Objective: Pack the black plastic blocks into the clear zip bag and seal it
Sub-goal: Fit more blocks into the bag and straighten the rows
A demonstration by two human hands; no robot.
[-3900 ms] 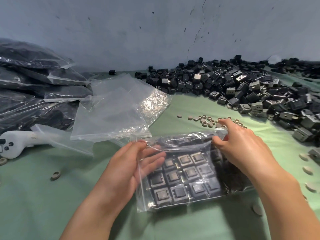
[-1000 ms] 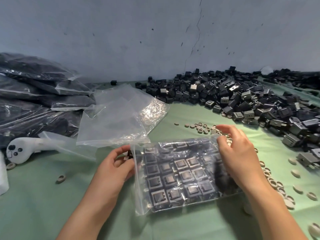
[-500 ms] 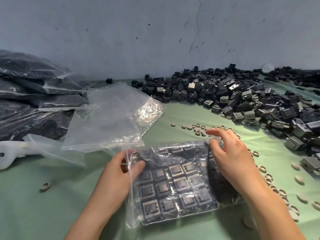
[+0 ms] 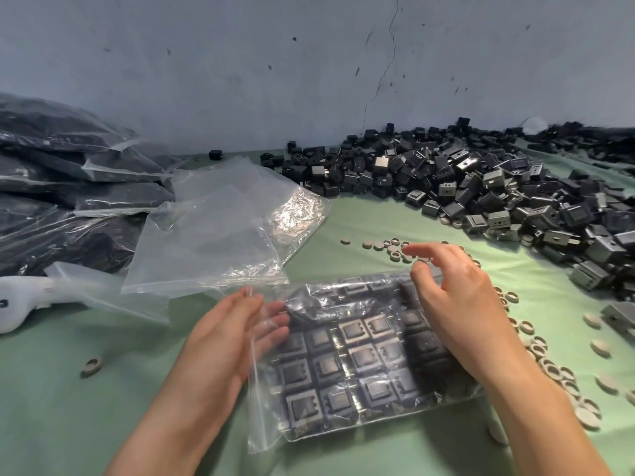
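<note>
Hands both at the bag. Left hand (image 4: pixel 237 334): fingers nearly straight, fingertips seen through the film at the upper left corner of the clear plastic zip bag (image 4: pixel 266 413). Right hand (image 4: pixel 460 304): relaxed and spread, gripping nothing, thumb tip touching the bag's far right edge, palm over its right side.

Bag lies flat on the green-covered bench (image 4: pixel 86 407), between the forearms. Square black plastic blocks (image 4: pixel 357 359) sit inside it in neat rows. Far edge of the film is crumpled; cannot tell whether the zip is closed.

Surroundings: large heap of loose black blocks (image 4: pixel 481 187) far right, against the grey-blue wall. Pile of empty clear bags (image 4: pixel 213 242) just beyond the left hand. Stack of filled dark bags (image 4: pixel 68 187) far left. Small grey rings and discs (image 4: pixel 549 365) scattered right of the bag
</note>
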